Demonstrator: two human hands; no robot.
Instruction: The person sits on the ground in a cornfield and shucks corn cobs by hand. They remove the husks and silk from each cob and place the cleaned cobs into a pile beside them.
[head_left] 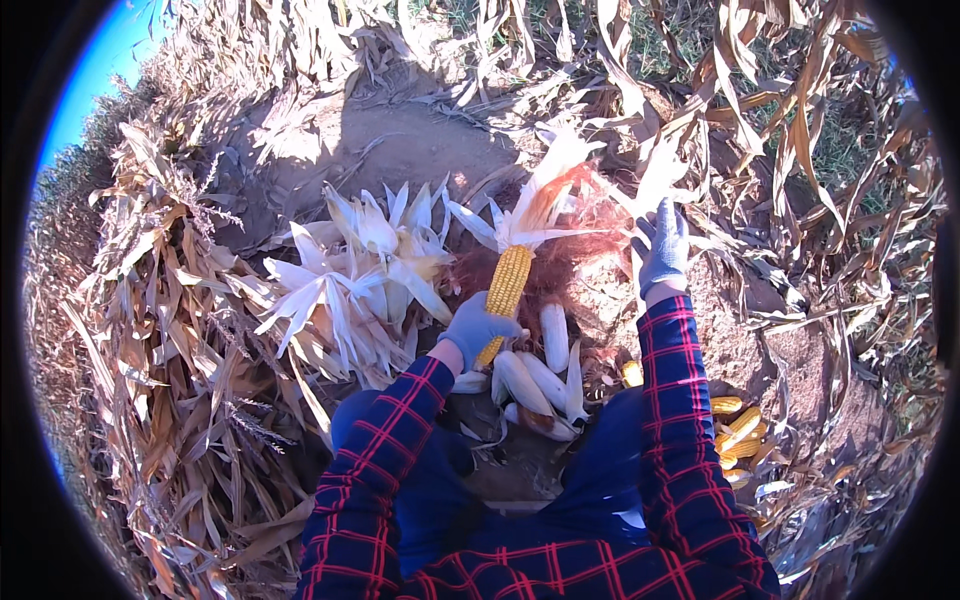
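Note:
My left hand (478, 328), in a grey glove, is closed round the lower part of a yellow corn cob (511, 282). Pale husk (545, 200) is peeled back from the cob's far end, with reddish silk about it. To the right, my gloved right hand (664, 250) has its fingers bent against a bright strip of corn husk (657, 178); glare blurs where the two meet. Between my knees lie several ears in pale husks (535, 385), just below the held cob.
A heap of stripped husks (375, 250) lies left of the cob. Bare yellow cobs (738, 438) are piled beside my right forearm. Dry corn stalks (190, 330) are stacked at the left, and more leaves (800, 110) hang at the upper right. Bare soil (400, 145) shows ahead.

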